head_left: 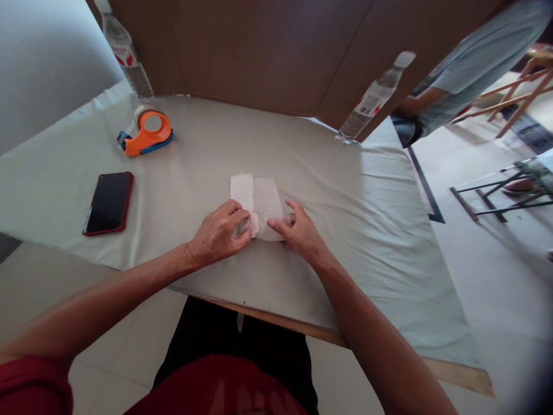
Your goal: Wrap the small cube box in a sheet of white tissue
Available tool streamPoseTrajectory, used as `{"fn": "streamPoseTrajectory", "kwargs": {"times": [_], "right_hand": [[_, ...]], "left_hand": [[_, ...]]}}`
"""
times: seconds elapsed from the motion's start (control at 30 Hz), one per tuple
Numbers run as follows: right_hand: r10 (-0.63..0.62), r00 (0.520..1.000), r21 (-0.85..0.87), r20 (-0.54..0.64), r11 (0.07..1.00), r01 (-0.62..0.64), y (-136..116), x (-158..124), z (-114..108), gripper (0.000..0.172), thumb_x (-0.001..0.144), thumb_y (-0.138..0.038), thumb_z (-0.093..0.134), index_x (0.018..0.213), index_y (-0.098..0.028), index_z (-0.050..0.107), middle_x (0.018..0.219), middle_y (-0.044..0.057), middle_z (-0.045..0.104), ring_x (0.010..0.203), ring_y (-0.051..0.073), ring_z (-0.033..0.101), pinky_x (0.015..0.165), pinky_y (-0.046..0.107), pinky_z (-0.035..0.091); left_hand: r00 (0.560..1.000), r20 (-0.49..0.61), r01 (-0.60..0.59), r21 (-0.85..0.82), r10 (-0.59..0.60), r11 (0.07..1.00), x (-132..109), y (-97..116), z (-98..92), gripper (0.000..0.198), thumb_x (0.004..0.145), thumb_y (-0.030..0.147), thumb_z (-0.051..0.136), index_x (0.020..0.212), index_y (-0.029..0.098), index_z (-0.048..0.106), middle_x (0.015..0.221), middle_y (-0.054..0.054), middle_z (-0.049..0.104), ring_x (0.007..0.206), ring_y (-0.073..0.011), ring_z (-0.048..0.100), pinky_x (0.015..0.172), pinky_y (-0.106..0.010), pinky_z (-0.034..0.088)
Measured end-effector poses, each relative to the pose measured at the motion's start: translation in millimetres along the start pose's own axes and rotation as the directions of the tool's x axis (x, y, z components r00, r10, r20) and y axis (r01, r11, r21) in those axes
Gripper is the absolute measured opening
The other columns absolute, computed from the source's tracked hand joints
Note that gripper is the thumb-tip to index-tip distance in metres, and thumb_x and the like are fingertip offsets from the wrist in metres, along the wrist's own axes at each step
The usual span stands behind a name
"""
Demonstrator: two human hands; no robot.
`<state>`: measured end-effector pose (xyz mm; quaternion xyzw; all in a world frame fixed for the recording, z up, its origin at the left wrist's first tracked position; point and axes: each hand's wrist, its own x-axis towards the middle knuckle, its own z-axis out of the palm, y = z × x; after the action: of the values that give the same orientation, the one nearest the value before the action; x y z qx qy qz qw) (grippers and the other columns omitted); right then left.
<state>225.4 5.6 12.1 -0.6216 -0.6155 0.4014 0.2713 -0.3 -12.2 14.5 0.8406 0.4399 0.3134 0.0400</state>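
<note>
A thin white translucent plastic sheet [268, 199] lies on the cloth between my hands, partly over or beside a small flat white piece [242, 189] that looks like paper or card. My left hand [222, 230] is closed on a crumpled, clear part of the plastic at the near left. At the right edge my right hand [301, 230] grips the sheet, its thumb lying on top and its index finger raised. Where the crumpled part joins the flat sheet is hidden by my left fingers.
An orange and blue tape dispenser [149, 135] and a red-cased phone [109, 203] lie to the left. Two water bottles [125, 55] stand against a brown cardboard panel [259, 52] at the back. Behind the panel at right, a person's sleeve [475, 63] shows.
</note>
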Motion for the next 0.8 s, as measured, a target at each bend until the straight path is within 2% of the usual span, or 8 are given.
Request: {"fn": "streamPoseTrajectory", "kwargs": {"times": [0.1,0.3,0.43,0.6,0.7,0.8], "right_hand": [[-0.041,0.999,0.040,-0.017,0.998,0.042,1.1,7.6,8.1,0.089,0.075,-0.051,0.073,0.150,-0.015,0.041,0.092,0.007,0.068,0.070,0.019,0.060,0.062,0.033,0.052],[-0.123,0.991,0.082,-0.049,0.989,0.127,1.6,10.2,21.2,0.080,0.079,-0.038,0.066,0.150,-0.013,0.039,0.071,-0.003,0.058,0.064,0.018,0.056,0.063,0.034,0.051],[-0.196,0.972,-0.069,-0.127,0.980,0.189,-0.6,6.5,26.1,0.076,0.079,-0.028,0.060,0.151,-0.017,0.039,0.068,-0.006,0.057,0.062,0.016,0.054,0.067,0.032,0.047],[-0.238,0.959,-0.268,-0.153,0.944,0.192,-2.7,3.1,32.1,0.075,0.078,-0.022,0.052,0.151,-0.016,0.040,0.074,-0.003,0.061,0.063,0.016,0.055,0.068,0.030,0.043],[-0.242,0.957,-0.291,-0.158,0.938,0.189,-4.4,2.8,33.6,0.074,0.078,-0.023,0.051,0.151,-0.017,0.041,0.074,-0.002,0.062,0.065,0.017,0.056,0.068,0.030,0.044],[-0.226,0.962,-0.197,-0.150,0.961,0.195,-8.0,2.1,32.3,0.073,0.078,-0.023,0.053,0.150,-0.018,0.042,0.071,-0.003,0.060,0.064,0.016,0.056,0.070,0.031,0.047]], "left_hand": [[0.998,-0.018,-0.052,0.011,0.052,0.999,1.1,-4.2,4.0,0.015,0.084,0.022,0.058,0.097,0.016,0.064,0.094,-0.009,0.065,0.081,-0.0203,0.062,0.072,-0.032,0.052],[0.981,-0.151,-0.115,0.060,0.123,0.991,-4.3,-8.8,17.7,0.020,0.085,0.025,0.059,0.102,0.015,0.065,0.100,-0.013,0.068,0.088,-0.0259,0.064,0.077,-0.039,0.050],[0.982,-0.140,-0.124,0.047,0.129,0.991,-3.5,-7.4,20.1,0.019,0.085,0.025,0.057,0.100,0.016,0.066,0.098,-0.012,0.068,0.088,-0.0260,0.062,0.077,-0.040,0.049],[0.980,-0.145,-0.125,0.090,0.137,0.988,-1.0,-5.4,18.4,0.020,0.083,0.024,0.061,0.099,0.016,0.069,0.097,-0.011,0.069,0.086,-0.0268,0.059,0.077,-0.041,0.047],[0.981,-0.144,-0.118,0.099,0.131,0.988,-1.4,-4.3,17.8,0.018,0.084,0.024,0.062,0.098,0.017,0.069,0.097,-0.011,0.070,0.088,-0.0272,0.058,0.077,-0.042,0.047],[0.988,-0.114,-0.095,0.098,0.106,0.991,-2.0,-4.2,17.8,0.015,0.085,0.025,0.061,0.097,0.020,0.070,0.097,-0.010,0.069,0.087,-0.0260,0.058,0.078,-0.041,0.046]]}}
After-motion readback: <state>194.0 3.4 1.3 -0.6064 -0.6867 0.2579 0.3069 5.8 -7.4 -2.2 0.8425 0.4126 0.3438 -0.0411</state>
